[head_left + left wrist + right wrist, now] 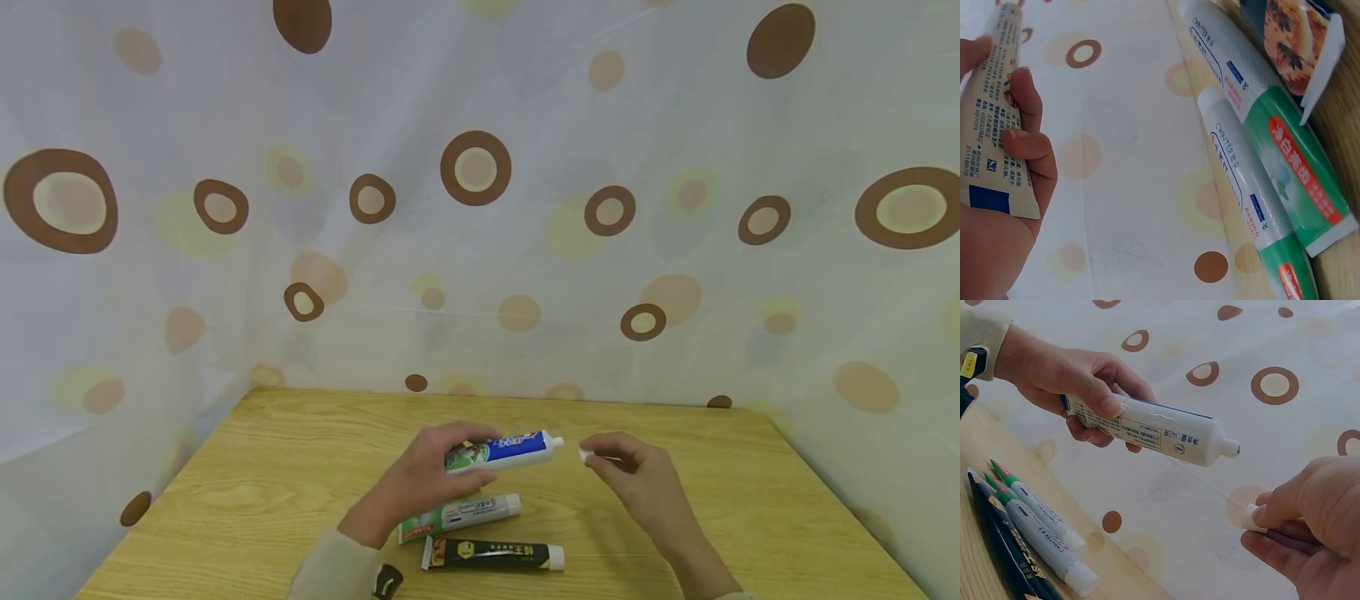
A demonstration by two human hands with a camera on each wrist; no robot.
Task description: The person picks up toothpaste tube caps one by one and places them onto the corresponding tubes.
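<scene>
My left hand point(427, 471) grips a blue and white toothpaste tube point(517, 451), its fingers curled round the body. The tube is held up over the table, with its bare white nozzle point(1230, 448) pointing right. A small white cap point(1251, 519) is pinched between the thumb and fingers of my right hand point(641, 479), a short gap away from the nozzle. In the left wrist view, the back of the held tube point(997, 112) shows small print and a blue square near the crimped end.
Below the hands, two green and silver toothpaste tubes point(1044, 534) lie side by side on the wooden table point(300, 450). A black toothpaste tube point(495, 553) with a white cap lies nearer me. A white curtain point(525, 250) with brown and yellow spots surrounds the table.
</scene>
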